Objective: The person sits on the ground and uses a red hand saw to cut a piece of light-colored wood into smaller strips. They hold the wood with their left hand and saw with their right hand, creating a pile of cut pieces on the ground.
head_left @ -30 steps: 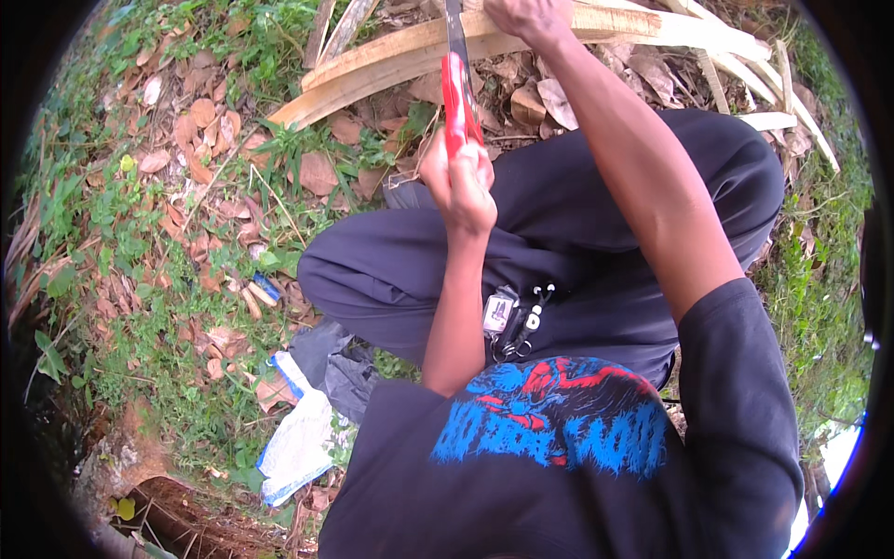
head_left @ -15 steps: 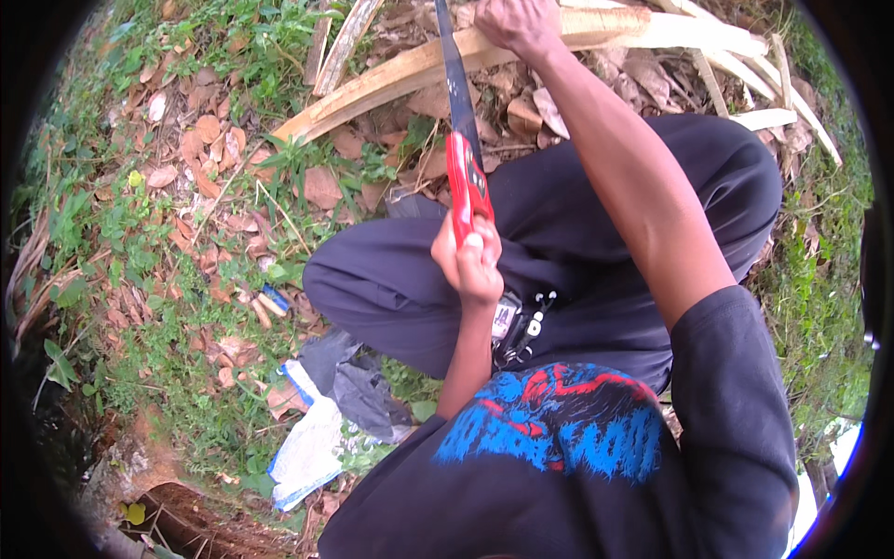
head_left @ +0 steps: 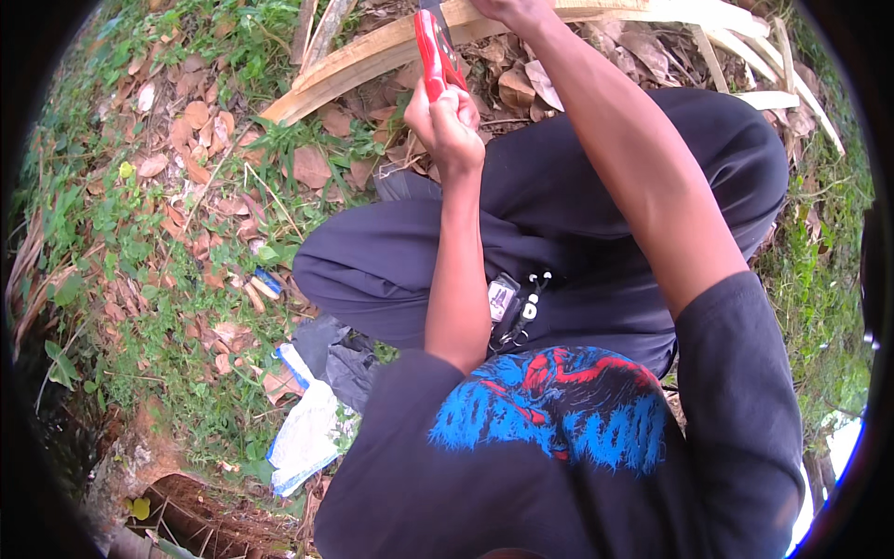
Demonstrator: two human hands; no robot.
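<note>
My left hand (head_left: 447, 130) is wrapped around the red handle (head_left: 431, 58) of a handsaw. Only a short bit of its dark blade (head_left: 430, 7) shows, across a long curved strip of pale wood (head_left: 368, 58); the rest runs out past the upper edge. At the top, my right hand (head_left: 514, 9) is on the same strip, to the right of the saw. Its fingers are cut off by the picture's edge; half a second earlier it was closed over the wood. The strip lies in front of my folded legs.
Several thin wood strips (head_left: 765, 63) lie at the far right. Dry leaves (head_left: 310, 168) and green plants cover the ground. A white and blue sack (head_left: 307, 438) and dark plastic (head_left: 346, 368) lie left of me. A hollow brown trunk or log (head_left: 200, 512) is at the lower left.
My left hand has pushed the saw away from me, and its blade has mostly left the picture. The right hand stays on the wood, now nearer the upper edge.
</note>
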